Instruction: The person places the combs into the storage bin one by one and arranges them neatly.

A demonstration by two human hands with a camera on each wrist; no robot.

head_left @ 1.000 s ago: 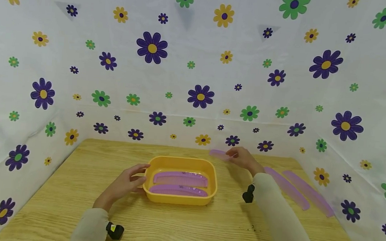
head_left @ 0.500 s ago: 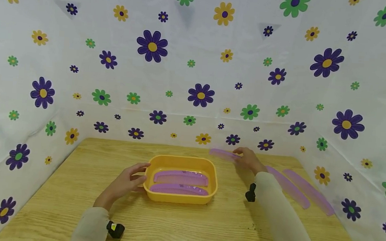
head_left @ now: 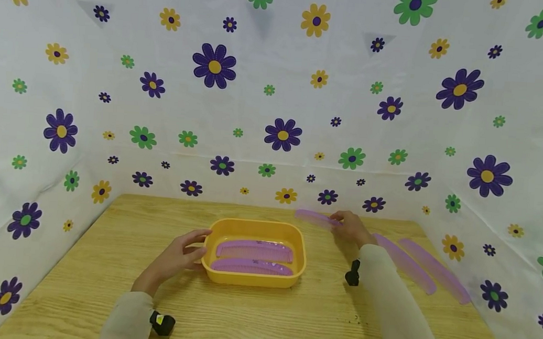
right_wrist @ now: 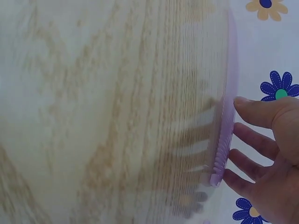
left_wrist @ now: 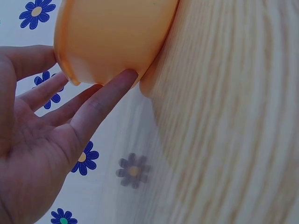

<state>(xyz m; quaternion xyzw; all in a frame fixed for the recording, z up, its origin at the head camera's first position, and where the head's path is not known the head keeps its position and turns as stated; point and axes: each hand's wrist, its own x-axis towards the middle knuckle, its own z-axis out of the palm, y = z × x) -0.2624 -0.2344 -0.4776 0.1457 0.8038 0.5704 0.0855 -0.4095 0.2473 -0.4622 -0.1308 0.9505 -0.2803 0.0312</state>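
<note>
My left hand (head_left: 177,257) has its fingertips against the left end of a yellow plastic tub (head_left: 251,280), some at the rim and one low on the wall in the left wrist view. Inside the tub two purple combs, a rear comb (head_left: 255,251) and a front comb (head_left: 251,267), lie side by side. At the back of the table my right hand (head_left: 350,228) touches the right end of another purple comb (head_left: 313,216). In the right wrist view this comb lies along the table, with thumb and fingertips, spread and fairly straight, along its edge.
Two more translucent purple combs, an inner comb (head_left: 406,265) and an outer comb (head_left: 437,270), lie slanted on the right side of the wooden table (head_left: 223,318). A white flowered cloth (head_left: 238,104) rises behind and on both sides. Small dark specks (head_left: 357,320) dot the tabletop.
My right hand has shifted slightly right along the back comb toward its right end, and more of that comb shows. The left hand and the tub have stayed in place.
</note>
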